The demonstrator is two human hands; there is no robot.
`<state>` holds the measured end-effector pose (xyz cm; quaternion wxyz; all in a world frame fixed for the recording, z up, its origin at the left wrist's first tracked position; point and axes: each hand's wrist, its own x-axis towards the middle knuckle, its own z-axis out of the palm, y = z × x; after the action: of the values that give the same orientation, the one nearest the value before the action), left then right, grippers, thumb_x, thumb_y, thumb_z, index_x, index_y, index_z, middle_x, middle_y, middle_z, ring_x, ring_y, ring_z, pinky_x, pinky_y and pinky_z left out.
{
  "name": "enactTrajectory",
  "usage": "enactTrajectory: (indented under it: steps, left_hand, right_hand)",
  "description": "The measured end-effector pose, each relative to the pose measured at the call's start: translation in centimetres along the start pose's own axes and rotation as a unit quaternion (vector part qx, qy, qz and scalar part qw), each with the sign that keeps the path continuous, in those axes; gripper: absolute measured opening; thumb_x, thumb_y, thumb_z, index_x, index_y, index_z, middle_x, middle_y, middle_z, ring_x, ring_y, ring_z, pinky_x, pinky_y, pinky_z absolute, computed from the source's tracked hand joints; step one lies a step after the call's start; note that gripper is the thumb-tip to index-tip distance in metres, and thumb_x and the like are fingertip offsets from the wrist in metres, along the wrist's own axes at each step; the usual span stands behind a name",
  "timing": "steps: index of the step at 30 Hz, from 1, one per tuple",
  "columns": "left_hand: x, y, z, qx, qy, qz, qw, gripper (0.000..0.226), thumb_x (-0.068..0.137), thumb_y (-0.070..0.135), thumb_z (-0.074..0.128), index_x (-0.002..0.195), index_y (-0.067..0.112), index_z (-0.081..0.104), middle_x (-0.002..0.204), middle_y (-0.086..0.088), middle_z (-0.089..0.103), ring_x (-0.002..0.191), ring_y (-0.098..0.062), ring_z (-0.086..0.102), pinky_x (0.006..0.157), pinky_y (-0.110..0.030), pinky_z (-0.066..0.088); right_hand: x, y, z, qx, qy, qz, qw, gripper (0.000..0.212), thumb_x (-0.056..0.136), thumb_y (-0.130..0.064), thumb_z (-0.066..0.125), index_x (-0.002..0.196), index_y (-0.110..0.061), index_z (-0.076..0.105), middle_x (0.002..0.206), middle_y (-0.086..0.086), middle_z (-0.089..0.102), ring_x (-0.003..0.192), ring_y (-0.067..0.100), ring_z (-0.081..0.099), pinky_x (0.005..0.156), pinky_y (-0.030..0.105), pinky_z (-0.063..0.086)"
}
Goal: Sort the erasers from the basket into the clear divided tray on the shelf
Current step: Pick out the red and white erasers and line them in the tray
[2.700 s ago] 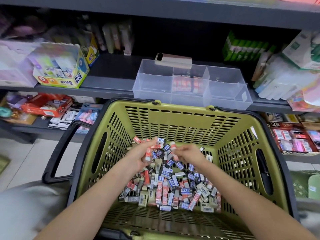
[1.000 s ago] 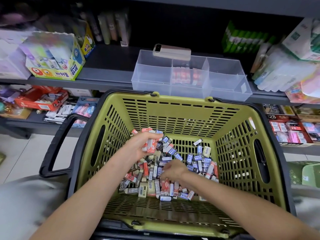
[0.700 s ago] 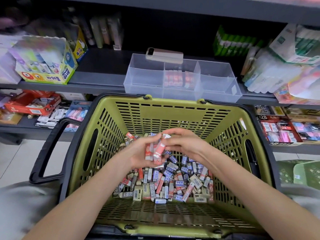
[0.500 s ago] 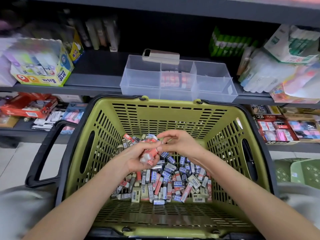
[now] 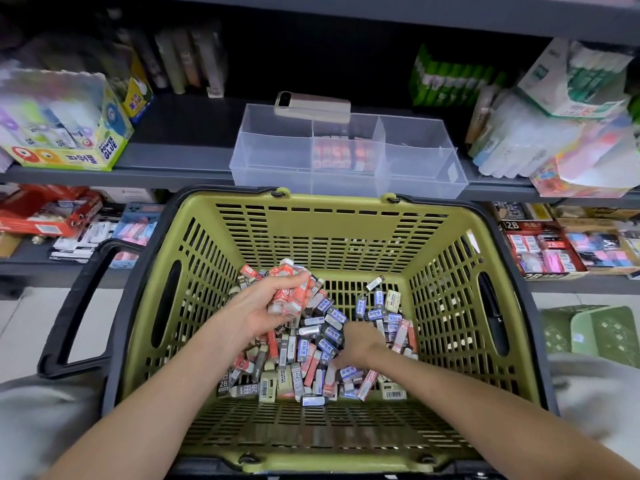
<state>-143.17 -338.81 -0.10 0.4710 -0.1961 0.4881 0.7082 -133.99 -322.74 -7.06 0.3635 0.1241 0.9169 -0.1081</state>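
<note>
My left hand [image 5: 258, 308] clamps a bundle of red erasers [image 5: 289, 294], their long axes pointing up and away. The clear tray [image 5: 270, 161] lies straight ahead beyond the far rim of the basket [image 5: 346, 202], nearer this hand. My right hand [image 5: 360, 342] digs into the pile [image 5: 311, 368]. I cannot tell the state of its fingers.

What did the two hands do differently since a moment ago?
The right hand left the left hand and dropped into the pile of small wrapped erasers in the olive-green plastic basket. The left hand kept gripping its bunch of red-wrapped erasers. The clear divided plastic tray on the shelf stayed as it was, red erasers in its middle compartment.
</note>
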Motion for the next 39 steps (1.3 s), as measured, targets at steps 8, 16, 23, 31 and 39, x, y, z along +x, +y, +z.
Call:
enactTrajectory:
  steps: [8, 16, 23, 31, 39]
  left_hand:
    - [0.3, 0.1, 0.0, 0.007, -0.005, 0.006, 1.0, 0.038, 0.059, 0.01, 0.076, 0.095, 0.005, 0.064, 0.072, -0.009, 0.073, 0.058, -0.017, 0.068, 0.067, -0.03, 0.051]
    - [-0.3, 0.1, 0.4, 0.072, 0.012, 0.023, 0.997, 0.064, 0.051, 0.01, 0.084, 0.109, 0.007, 0.059, 0.099, -0.01, 0.072, 0.094, -0.024, 0.066, 0.076, -0.037, 0.047]
    - [-2.5, 0.4, 2.0, 0.019, -0.061, 0.041, 0.997, 0.043, 0.068, 0.001, 0.072, 0.108, 0.0, 0.058, 0.101, -0.019, 0.071, 0.095, -0.032, 0.066, 0.092, -0.051, 0.046]
    - [-4.9, 3.1, 3.3, 0.008, -0.09, 0.109, 0.99, 0.045, 0.062, -0.001, 0.074, 0.105, 0.001, 0.06, 0.092, -0.02, 0.071, 0.077, -0.031, 0.07, 0.063, -0.04, 0.058]
    - [-5.5, 7.6, 5.7, 0.085, -0.101, 0.218, 0.967, 0.061, 0.043, 0.005, 0.089, 0.098, 0.005, 0.063, 0.091, -0.019, 0.072, 0.077, -0.03, 0.071, 0.059, -0.032, 0.056]
  right_hand:
    - [0.2, 1.2, 0.4, 0.176, -0.069, 0.033, 0.981, 0.033, 0.073, -0.028, 0.079, 0.067, -0.011, 0.051, 0.065, 0.001, 0.048, 0.059, 0.011, 0.049, 0.056, 0.022, 0.048]
    - [-2.6, 2.0, -6.3, 0.428, -0.08, -0.044, 0.899, 0.01, 0.077, -0.006, 0.072, 0.083, -0.007, 0.064, 0.059, -0.002, 0.063, 0.047, 0.006, 0.052, 0.048, 0.016, 0.045]
    - [-7.4, -0.3, -14.2, 0.614, -0.029, -0.153, 0.773, 0.013, 0.077, 0.0, 0.071, 0.087, -0.003, 0.065, 0.06, 0.002, 0.064, 0.041, 0.006, 0.045, 0.038, 0.017, 0.036]
    - [-10.3, -3.2, -17.1, 0.611, 0.095, -0.215, 0.756, 0.019, 0.076, 0.0, 0.072, 0.093, 0.005, 0.064, 0.065, 0.009, 0.066, 0.036, 0.006, 0.046, 0.038, 0.018, 0.042]
    - [-10.4, -2.3, -20.0, 0.587, 0.16, -0.245, 0.755, 0.023, 0.081, -0.006, 0.069, 0.102, 0.002, 0.062, 0.057, 0.007, 0.063, 0.039, 0.01, 0.054, 0.043, 0.02, 0.048]
